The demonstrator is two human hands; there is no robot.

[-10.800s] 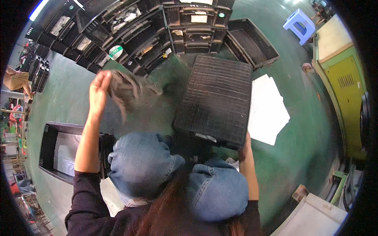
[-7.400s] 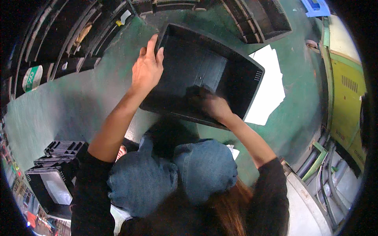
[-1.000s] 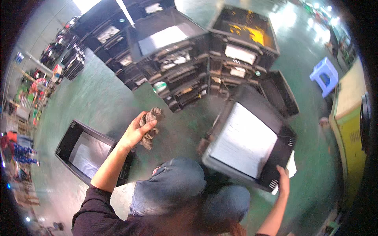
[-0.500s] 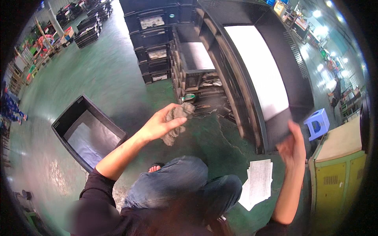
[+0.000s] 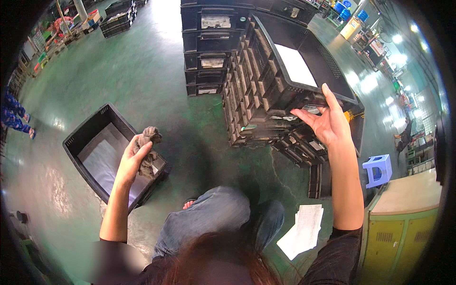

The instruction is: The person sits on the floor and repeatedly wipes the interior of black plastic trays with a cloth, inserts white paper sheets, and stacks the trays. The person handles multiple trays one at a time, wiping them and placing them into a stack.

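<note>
My left hand [image 5: 127, 164] is closed round a crumpled grey rag [image 5: 148, 145], above the near right edge of a black plastic crate [image 5: 83, 137] on the floor. A pale sheet lies in that crate. My right hand [image 5: 327, 124] is raised to the near end of another black crate [image 5: 278, 90], on top of a stack. Its thumb and fingers are spread against that end wall, one fingertip at the rim. A white sheet [image 5: 294, 65] lines this crate.
More black crates [image 5: 209, 47] are stacked behind. Printed papers [image 5: 301, 230] lie on the green floor by my knee. A blue stool [image 5: 377, 170] and a yellow-green cabinet [image 5: 403, 232] stand at the right. Someone's patterned trouser leg [image 5: 18, 116] shows at far left.
The large lined crate has moved away from me and now rests on the stack. My right hand moved forward against its end. My left hand carried the rag left, over the floor crate.
</note>
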